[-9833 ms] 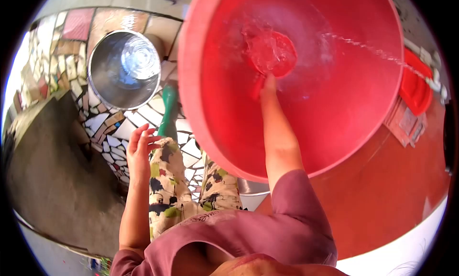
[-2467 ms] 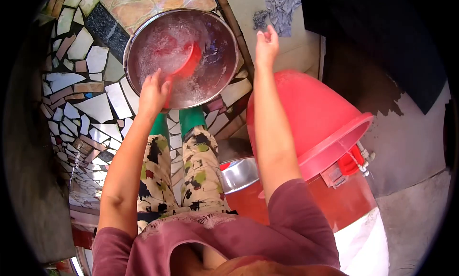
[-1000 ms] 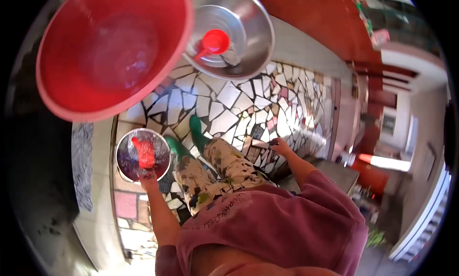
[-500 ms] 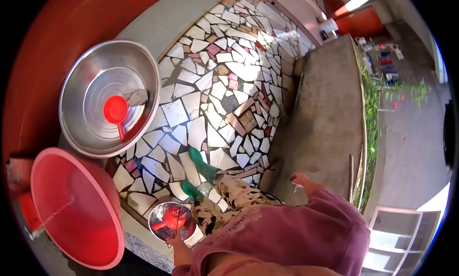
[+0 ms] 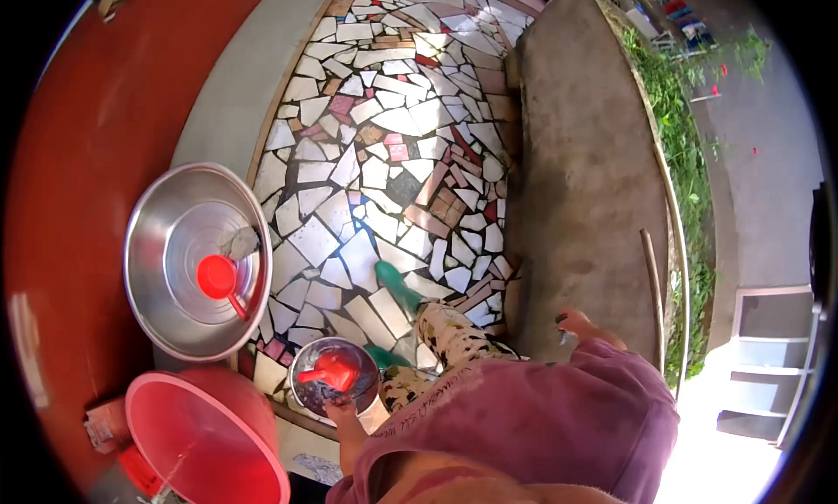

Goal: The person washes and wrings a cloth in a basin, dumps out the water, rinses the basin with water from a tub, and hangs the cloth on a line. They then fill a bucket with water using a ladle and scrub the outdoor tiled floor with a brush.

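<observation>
My left hand point(image 5: 340, 409) is closed at the near rim of a small metal bucket point(image 5: 299, 393), apparently on its thin handle. A red plastic dipper point(image 5: 336, 370) lies inside the bucket, which hangs or stands beside my legs; I cannot tell which. Off to the right, my right hand point(image 5: 573, 322) is held out from my body, fingers curled round something small and pale that I cannot make out. My green boots point(image 5: 399, 286) are on the stone-mosaic floor, one partly hidden by the bucket.
A wide metal basin point(image 5: 170, 308) at left holds another red dipper point(image 5: 216, 276) and a grey cloth-like lump point(image 5: 239, 243). Nearer stands a large pink tub point(image 5: 205, 434). A concrete ledge point(image 5: 594, 181) runs along the right, with plants point(image 5: 676, 146) beyond. The floor point(image 5: 314, 242) is broken tile.
My view has shifted, so the basin and tub sit lower in it. The bucket in my left hand has moved forward and now covers part of one boot. My right hand stays out to the side.
</observation>
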Motion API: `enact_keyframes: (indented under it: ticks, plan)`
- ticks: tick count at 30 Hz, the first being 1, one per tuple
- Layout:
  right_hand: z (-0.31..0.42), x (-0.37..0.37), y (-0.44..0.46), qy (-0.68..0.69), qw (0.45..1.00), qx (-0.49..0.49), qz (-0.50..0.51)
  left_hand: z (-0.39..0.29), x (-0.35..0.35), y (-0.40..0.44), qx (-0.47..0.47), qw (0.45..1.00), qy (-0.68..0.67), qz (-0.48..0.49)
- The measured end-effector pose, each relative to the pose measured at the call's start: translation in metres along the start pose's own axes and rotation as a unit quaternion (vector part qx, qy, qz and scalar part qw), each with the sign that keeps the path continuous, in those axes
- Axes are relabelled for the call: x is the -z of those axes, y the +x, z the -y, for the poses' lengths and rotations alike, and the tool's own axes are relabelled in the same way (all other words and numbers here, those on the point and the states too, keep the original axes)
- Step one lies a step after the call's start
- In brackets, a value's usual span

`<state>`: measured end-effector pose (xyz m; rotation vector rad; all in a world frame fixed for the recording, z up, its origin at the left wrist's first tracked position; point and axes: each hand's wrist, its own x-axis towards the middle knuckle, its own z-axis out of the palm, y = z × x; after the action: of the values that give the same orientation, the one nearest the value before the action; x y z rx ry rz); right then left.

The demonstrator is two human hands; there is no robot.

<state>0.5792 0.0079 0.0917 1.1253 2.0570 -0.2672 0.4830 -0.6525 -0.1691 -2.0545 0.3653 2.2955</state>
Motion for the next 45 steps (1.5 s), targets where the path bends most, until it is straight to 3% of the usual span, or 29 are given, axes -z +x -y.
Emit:
enact_keyframes:
  ticks: [2,6,10,12,14,17,20,24,26,27,31,33,36,38,40,42,43,45]
  plan:
    - [-0.004,0.000,0.010,0.040,0.999,-0.013,0.030,0.002,-0.047,-0.014,0.009,0.996,0.080,-0.043]
    - [-0.005,0.025,0.026,0.136,0.983,-0.045,0.115,0.016,-0.148,-0.059,-0.022,0.981,0.190,-0.014]
    - [-0.017,0.034,0.069,0.191,0.970,-0.056,0.136,0.043,-0.252,-0.087,-0.053,0.963,0.266,-0.001]
    - [-0.004,0.048,0.112,0.109,0.983,-0.047,0.141,0.050,-0.312,-0.099,-0.060,0.950,0.306,-0.002]
    - [0.039,0.106,0.133,0.252,0.960,-0.071,0.097,0.069,-0.377,-0.106,-0.062,0.941,0.331,0.004]
    - [0.092,0.166,0.236,0.230,0.973,-0.002,0.021,0.103,-0.477,-0.119,-0.073,0.929,0.362,0.023]
    - [0.164,0.319,0.307,0.212,0.977,0.035,0.003,0.144,-0.570,-0.123,-0.077,0.923,0.375,0.036]
    - [0.195,0.458,0.469,0.204,0.971,0.096,-0.083,0.205,-0.684,-0.109,-0.078,0.924,0.372,0.041]
    - [0.207,0.542,0.510,0.248,0.951,0.115,-0.147,0.235,-0.749,-0.101,-0.078,0.925,0.370,0.040]
    - [0.210,0.571,0.535,0.344,0.926,0.094,-0.125,0.252,-0.788,-0.097,-0.076,0.923,0.374,0.041]
    - [0.221,0.641,0.615,0.345,0.924,0.025,-0.166,0.316,-0.923,-0.089,-0.066,0.924,0.376,0.029]
    - [0.227,0.670,0.642,0.241,0.963,0.031,-0.120,0.342,-0.985,-0.085,-0.062,0.921,0.384,0.027]
    - [0.240,0.711,0.674,0.260,0.961,0.042,-0.083,0.382,-1.075,-0.083,-0.059,0.917,0.394,0.033]
    - [0.250,0.746,0.694,0.292,0.956,-0.011,-0.016,0.414,-1.139,-0.085,-0.055,0.916,0.395,0.037]
    - [0.225,0.734,0.754,0.286,0.956,0.067,-0.012,0.449,-1.214,-0.082,-0.054,0.912,0.404,0.047]
    - [0.239,0.776,0.778,0.279,0.959,-0.050,0.015,0.485,-1.293,-0.077,-0.060,0.901,0.423,0.075]
    - [0.244,0.780,0.797,0.285,0.957,-0.047,0.021,0.496,-1.332,-0.084,-0.078,0.884,0.446,0.114]
    - [0.249,0.809,0.855,0.309,0.948,-0.077,-0.023,0.530,-1.421,-0.057,-0.085,0.875,0.466,0.102]
